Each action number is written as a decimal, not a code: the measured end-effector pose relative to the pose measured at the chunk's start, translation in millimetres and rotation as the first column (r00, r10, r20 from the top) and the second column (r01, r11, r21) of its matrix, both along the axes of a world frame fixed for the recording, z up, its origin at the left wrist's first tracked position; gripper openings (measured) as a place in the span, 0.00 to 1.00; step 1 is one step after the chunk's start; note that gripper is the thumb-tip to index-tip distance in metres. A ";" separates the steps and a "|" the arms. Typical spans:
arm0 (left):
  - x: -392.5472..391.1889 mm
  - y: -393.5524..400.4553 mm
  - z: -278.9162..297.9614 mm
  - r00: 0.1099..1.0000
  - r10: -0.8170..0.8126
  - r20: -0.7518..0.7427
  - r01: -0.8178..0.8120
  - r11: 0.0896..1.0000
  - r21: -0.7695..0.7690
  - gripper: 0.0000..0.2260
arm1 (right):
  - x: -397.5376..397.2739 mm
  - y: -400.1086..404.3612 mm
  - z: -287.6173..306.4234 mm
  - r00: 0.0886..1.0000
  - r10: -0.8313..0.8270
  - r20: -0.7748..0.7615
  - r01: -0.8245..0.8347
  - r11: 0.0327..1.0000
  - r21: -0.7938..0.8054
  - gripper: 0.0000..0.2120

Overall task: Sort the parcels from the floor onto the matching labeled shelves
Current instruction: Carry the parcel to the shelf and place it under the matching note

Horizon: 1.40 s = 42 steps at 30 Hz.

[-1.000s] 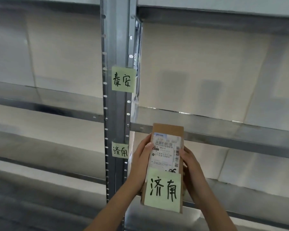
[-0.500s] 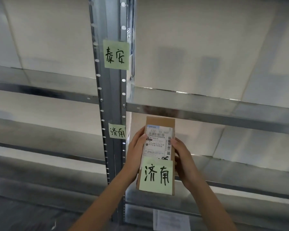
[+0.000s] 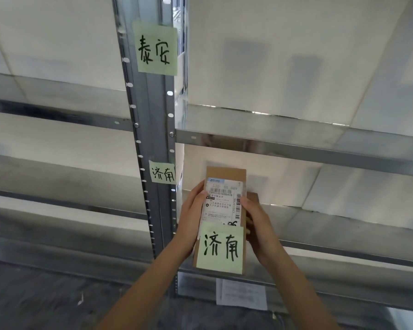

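Observation:
A narrow brown cardboard parcel (image 3: 225, 177) with a white shipping label and a green note reading 济南 is held upright in front of the metal shelving. My left hand (image 3: 192, 215) grips its left side and my right hand (image 3: 254, 220) grips its right side. On the grey upright post (image 3: 153, 129) a small green label 济南 (image 3: 163, 175) sits just left of the parcel's top. A larger green label 泰安 (image 3: 156, 51) is stuck higher on the same post. A second brown edge shows behind my right hand.
Grey metal shelf boards (image 3: 296, 148) run left and right of the post, with pale wall behind. A white paper sheet (image 3: 242, 295) hangs on the lower shelf edge. The dark floor (image 3: 45, 301) lies at bottom left.
The view has tilted down, so the shelves and labels slid upward in the frame. The parcel stays gripped in both hands, now level with the 济南 post label.

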State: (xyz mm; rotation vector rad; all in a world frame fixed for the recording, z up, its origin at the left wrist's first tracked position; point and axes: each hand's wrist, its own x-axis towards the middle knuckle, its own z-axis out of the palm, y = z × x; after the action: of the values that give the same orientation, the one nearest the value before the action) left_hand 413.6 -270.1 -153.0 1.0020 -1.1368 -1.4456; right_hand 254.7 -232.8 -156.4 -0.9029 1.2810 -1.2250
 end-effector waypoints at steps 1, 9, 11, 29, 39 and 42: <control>-0.6 0.5 -1.3 1.000 -0.021 0.004 0.021 1.000 0.016 0.20 | -1.1 0.8 -0.3 0.999 -0.048 0.003 0.048 0.999 -0.016 0.35; -2.2 17.6 -43.9 0.920 -0.353 -0.169 0.391 0.853 0.347 0.31 | -43.2 2.6 -23.3 0.871 -0.428 0.241 0.433 0.901 0.034 0.41; -9.3 20.1 -48.2 0.918 -0.373 -0.136 0.397 0.853 0.338 0.31 | -47.4 4.6 -30.7 0.867 -0.433 0.245 0.434 0.899 0.055 0.44; -59.2 -34.6 -79.2 0.909 -0.410 0.069 0.359 0.858 0.369 0.27 | -141.0 28.8 -73.0 0.883 -0.468 0.042 0.428 0.836 0.344 0.35; -168.2 -23.2 -88.4 0.997 0.017 0.071 -0.044 0.917 0.395 0.22 | -199.1 23.2 -84.1 0.757 -0.634 -0.158 0.647 0.695 0.314 0.22; -195.3 -28.4 -83.0 0.996 -0.022 0.091 -0.010 0.938 0.345 0.10 | -223.4 19.1 -81.3 0.733 -0.623 -0.275 0.676 0.712 0.190 0.19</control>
State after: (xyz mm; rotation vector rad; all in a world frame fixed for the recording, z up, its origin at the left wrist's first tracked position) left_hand 218.3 -298.5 -236.1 1.3223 -0.9684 -1.6542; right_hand 31.2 -213.7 -237.7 -0.3493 1.9852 -1.4599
